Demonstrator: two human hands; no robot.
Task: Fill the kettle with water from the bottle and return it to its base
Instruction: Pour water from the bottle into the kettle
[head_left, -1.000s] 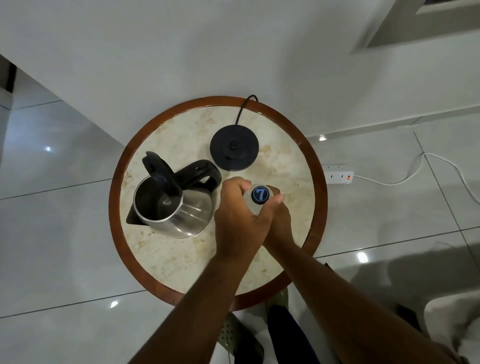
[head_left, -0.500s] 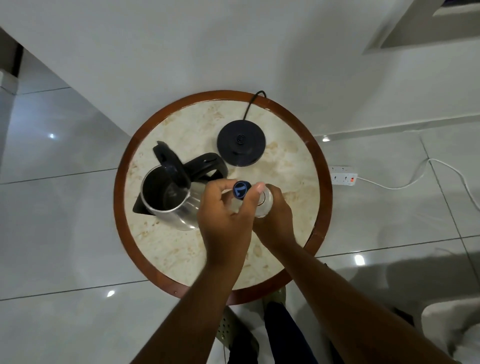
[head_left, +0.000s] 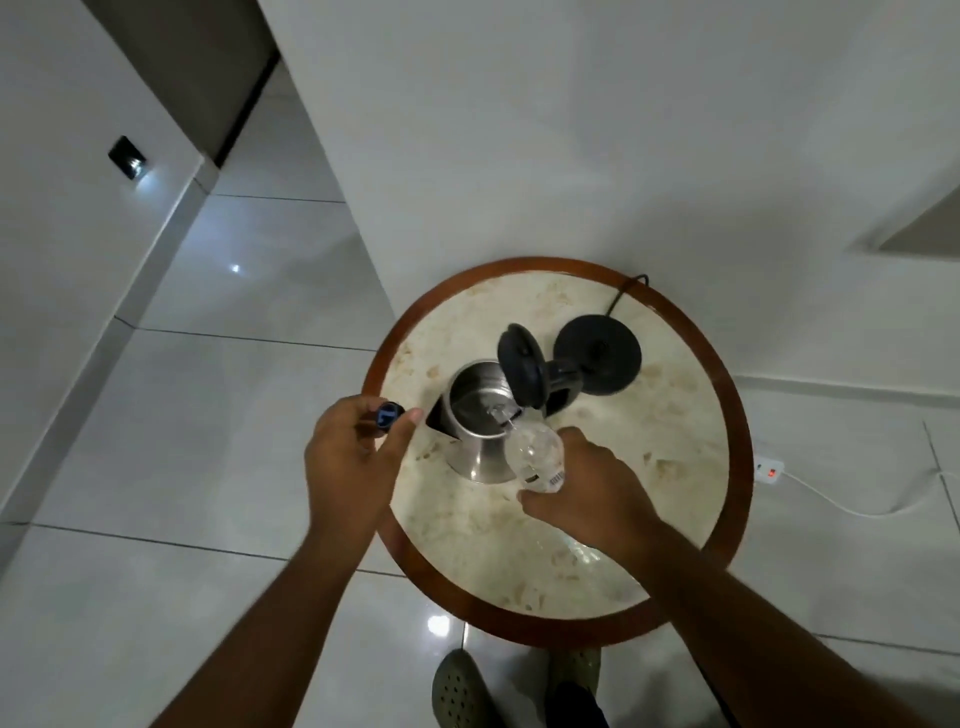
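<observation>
On a round table (head_left: 691, 467), the steel kettle (head_left: 475, 441) stood lid-up beside its base (head_left: 602, 358). The right hand (head_left: 587, 488) clamped the thin, crushable bottle (head_left: 535, 452) tipped over it; the left hand (head_left: 353, 457) pinched the cap (head_left: 387, 415).

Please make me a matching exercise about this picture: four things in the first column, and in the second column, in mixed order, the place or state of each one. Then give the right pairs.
Things
1. kettle
2. bottle
3. cap
4. base

Place or state
A. held in the grip of the left hand, off to the side of the table
B. flat on the table with a cord, nothing standing on it
C. tilted by the right hand, its mouth over an opening
D. standing on the table with its lid up

Pairs: 1-D, 2-C, 3-A, 4-B
</observation>
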